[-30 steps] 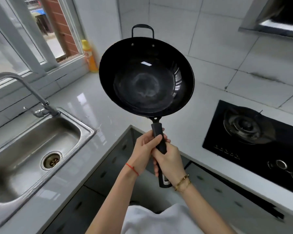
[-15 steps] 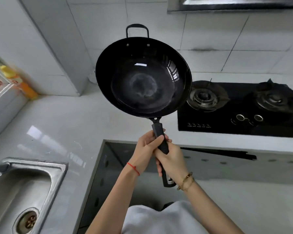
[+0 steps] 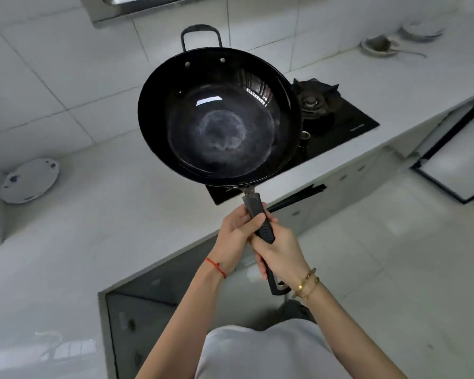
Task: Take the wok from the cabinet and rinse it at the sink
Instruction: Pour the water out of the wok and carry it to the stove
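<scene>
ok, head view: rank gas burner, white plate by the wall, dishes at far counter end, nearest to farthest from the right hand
1. gas burner, up and right of the right hand, beyond the wok.
2. white plate, far left, leaning at the wall.
3. dishes, top right, far counter end.

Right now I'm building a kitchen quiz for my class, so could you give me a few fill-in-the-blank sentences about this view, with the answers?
1. Both the left hand and the right hand grip the wok by its long ____.
2. The left wrist wears a ____ string.
3. Behind the wok, the black ____ is set into the counter.
4. A white ____ with blue marks leans in the counter's left corner.

Missing words: handle; red; stove; plate
</scene>
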### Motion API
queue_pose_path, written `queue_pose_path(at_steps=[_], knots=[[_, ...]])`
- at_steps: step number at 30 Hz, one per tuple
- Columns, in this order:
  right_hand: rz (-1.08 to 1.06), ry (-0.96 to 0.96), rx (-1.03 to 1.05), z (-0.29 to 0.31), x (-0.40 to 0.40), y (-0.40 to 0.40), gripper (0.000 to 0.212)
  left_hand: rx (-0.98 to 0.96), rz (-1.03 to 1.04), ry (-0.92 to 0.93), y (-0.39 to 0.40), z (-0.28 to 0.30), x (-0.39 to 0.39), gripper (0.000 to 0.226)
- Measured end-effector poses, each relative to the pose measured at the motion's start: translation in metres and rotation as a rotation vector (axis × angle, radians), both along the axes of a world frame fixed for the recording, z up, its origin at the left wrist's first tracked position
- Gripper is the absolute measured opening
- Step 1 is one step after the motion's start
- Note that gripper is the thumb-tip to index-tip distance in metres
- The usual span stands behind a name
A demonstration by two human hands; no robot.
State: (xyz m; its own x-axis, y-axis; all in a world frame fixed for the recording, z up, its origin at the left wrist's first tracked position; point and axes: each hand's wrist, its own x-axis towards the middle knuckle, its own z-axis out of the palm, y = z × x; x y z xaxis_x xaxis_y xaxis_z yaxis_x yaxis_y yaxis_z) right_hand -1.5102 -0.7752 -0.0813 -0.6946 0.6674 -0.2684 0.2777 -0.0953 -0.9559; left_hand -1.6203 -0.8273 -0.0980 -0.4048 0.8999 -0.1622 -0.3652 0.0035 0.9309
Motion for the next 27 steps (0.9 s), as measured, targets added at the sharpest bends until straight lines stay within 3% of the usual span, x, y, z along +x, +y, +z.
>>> queue_pose_path(at_steps=[4, 10, 19, 27], knots=[[-0.132, 0.003, -0.036, -0.003, 0.026, 0.030, 0.023, -0.009, -0.121, 0.014, 0.044, -0.001, 0.020, 0.039], [-0.276, -0.014, -0.001, -0.007, 0.078, 0.102, 0.027, -0.023, -0.242, 0.009, 0.131, -0.004, 0.071, 0.026], [-0.360, -0.055, 0.065, -0.001, 0.185, 0.240, 0.025, -0.019, -0.333, -0.060, 0.280, 0.001, 0.178, 0.030], [-0.414, -0.016, 0.005, -0.004, 0.247, 0.339, 0.022, -0.062, -0.376, -0.073, 0.388, -0.007, 0.238, 0.026]])
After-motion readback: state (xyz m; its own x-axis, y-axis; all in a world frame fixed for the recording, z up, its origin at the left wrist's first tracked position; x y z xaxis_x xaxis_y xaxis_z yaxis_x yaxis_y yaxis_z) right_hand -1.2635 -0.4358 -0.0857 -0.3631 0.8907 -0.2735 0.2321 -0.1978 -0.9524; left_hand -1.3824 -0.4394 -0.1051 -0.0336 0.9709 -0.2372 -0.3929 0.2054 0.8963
